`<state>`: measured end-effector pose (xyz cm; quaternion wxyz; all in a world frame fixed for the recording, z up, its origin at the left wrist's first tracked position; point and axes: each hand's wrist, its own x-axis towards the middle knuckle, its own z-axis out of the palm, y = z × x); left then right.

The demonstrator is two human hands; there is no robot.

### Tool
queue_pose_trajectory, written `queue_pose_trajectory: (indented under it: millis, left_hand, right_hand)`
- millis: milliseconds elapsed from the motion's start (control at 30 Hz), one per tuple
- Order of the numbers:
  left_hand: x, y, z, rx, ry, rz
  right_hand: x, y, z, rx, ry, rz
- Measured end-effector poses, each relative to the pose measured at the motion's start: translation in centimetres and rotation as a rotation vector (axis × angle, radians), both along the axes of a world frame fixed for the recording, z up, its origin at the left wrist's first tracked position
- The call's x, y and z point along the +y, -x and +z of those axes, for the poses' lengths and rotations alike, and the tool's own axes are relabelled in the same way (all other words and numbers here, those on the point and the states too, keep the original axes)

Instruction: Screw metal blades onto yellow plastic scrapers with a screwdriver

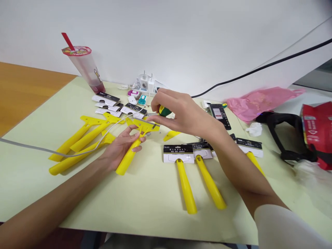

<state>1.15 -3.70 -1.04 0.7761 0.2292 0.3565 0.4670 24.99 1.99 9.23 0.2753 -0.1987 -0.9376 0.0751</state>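
My left hand [120,147] is wrapped round the neck of a yellow scraper [127,160], its wide head tilted up with a metal blade strip and screws along it. Above that head my right hand [176,109] closes on a screwdriver [164,111] with a green and yellow handle. Its shaft and tip are mostly hidden by the fingers, so contact with a screw cannot be made out. Left of my left hand lie several yellow scrapers [88,136]. Two scrapers [186,188] with black and white cards over their heads lie to the right.
Behind are a stack of cards [106,100], a drink cup [85,69] with a red straw, and a power strip [145,84] with plugs. A white cable [95,147] crosses the left scrapers. To the right are a phone [220,116], a pink bag [255,102] and a black strap-like object [280,131].
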Motion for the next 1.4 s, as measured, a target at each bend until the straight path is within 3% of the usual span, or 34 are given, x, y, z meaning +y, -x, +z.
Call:
queue_pose_trajectory:
  millis: [200, 433, 633, 833, 1000, 1233, 1400]
  left_hand:
    - [0.1, 0.3, 0.0, 0.001, -0.009, 0.028]
    - [0.1, 0.3, -0.2, 0.0, -0.009, 0.044]
    - [0.1, 0.4, -0.4, -0.018, -0.004, 0.056]
    - [0.0, 0.2, -0.3, -0.013, -0.031, 0.037]
    - [0.0, 0.1, -0.2, -0.008, -0.014, 0.056]
    - [-0.4, -0.1, -0.2, -0.016, -0.044, -0.022]
    - [-0.3, -0.1, -0.3, -0.024, -0.043, 0.012]
  right_hand:
    - [-0.1, -0.4, 0.7, -0.002, 0.054, 0.067]
    - [-0.1, 0.0, 0.1, -0.047, 0.015, -0.069]
    - [-0.5, 0.1, 0.4, -0.042, 0.051, 0.047]
    - [-0.5, 0.4, 0.1, -0.047, 0.046, -0.017]
    - [-0.6, 0.4, 0.2, 0.008, 0.086, 0.057]
    - [-0.2, 0.6, -0.3, 0.031, -0.036, -0.052]
    - [0.0, 0.3, 0.1, 0.018, 0.055, 0.034]
